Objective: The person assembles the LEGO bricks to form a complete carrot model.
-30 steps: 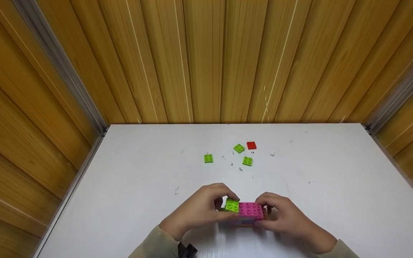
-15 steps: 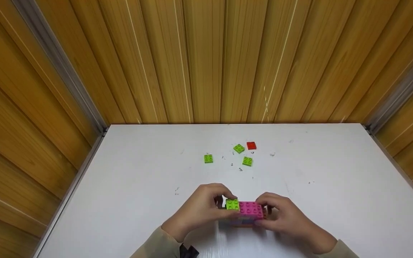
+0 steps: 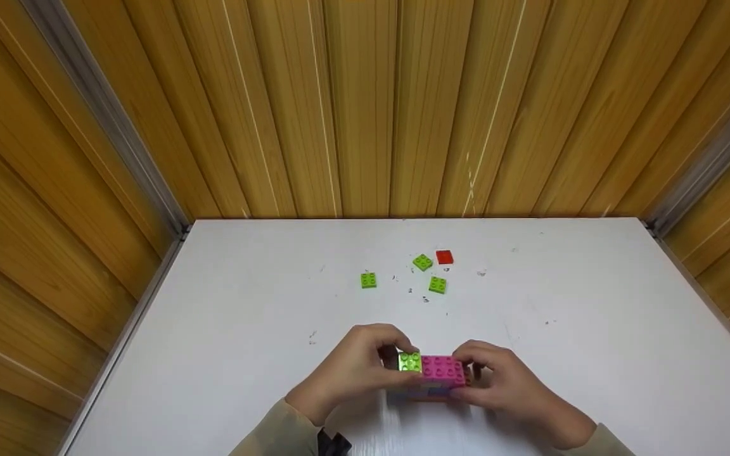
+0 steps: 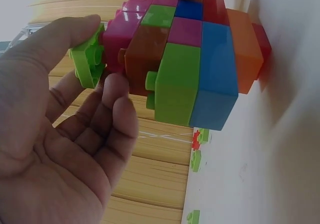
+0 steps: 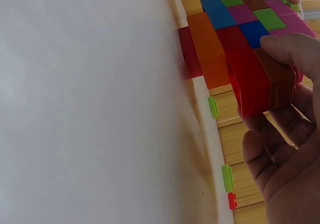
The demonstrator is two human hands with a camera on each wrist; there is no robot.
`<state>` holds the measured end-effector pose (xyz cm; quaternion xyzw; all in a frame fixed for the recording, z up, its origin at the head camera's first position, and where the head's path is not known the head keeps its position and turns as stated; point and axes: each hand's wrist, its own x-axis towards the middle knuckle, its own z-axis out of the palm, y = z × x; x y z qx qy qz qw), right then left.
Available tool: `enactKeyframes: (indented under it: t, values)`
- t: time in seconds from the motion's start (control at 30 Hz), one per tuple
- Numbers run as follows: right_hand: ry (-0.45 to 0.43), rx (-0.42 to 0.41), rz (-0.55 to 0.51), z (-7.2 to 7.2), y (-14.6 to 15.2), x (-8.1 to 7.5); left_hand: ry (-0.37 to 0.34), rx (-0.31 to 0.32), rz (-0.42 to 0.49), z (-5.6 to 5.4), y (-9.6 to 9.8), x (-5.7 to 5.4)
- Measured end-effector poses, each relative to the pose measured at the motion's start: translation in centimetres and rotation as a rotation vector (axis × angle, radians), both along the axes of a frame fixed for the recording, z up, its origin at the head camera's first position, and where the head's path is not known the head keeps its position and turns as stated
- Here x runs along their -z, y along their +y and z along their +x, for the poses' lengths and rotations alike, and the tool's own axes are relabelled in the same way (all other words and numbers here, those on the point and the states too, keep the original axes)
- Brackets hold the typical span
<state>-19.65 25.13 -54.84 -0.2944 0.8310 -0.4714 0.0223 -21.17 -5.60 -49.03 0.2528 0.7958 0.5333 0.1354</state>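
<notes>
A block of stacked toy bricks (image 3: 443, 369), pink on top, stands on the table between my hands. In the left wrist view its layers show green, blue, brown, orange and red bricks (image 4: 250, 53). My left hand (image 3: 355, 364) pinches a thin green brick (image 3: 410, 361) between thumb and fingers at the left end of the pink top. That green brick (image 4: 89, 58) lies against the pink brick's studs, slightly tilted; whether it is pressed fully on I cannot tell. With thumb and fingers, my right hand (image 3: 507, 379) grips the block's right end, around a brown brick (image 5: 280, 76).
Farther back on the white table (image 3: 244, 304) lie a red thin brick (image 3: 444, 257) and loose green ones: a left one (image 3: 368, 280), a back one (image 3: 422, 262) and a nearer one (image 3: 438, 285). A wood-patterned wall (image 3: 365, 114) rises behind the table.
The green brick in my left hand has changed its tilt slightly and now catches the light. My left hand has shifted only a little; the right hand and loose bricks stay put.
</notes>
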Motion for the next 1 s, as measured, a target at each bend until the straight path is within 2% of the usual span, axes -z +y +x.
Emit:
enactKeyframes:
  t: [0.4, 0.6, 0.83, 1.0]
  values:
    - [0.001, 0.003, 0.0, 0.2, 0.2, 0.0, -0.008, -0.021, 0.013, 0.3, 0.3, -0.1]
    - [-0.003, -0.003, -0.001, 0.3, 0.1, -0.2, 0.019, -0.001, 0.008, 0.4, 0.4, -0.2]
    - [0.017, -0.007, 0.007, 0.4, -0.7, -0.9, 0.059, -0.008, 0.019, 0.4, 0.4, -0.1]
    - [0.014, 0.018, -0.04, 0.4, -2.2, -0.9, 0.072, -0.007, 0.022, 0.4, 0.3, 0.1]
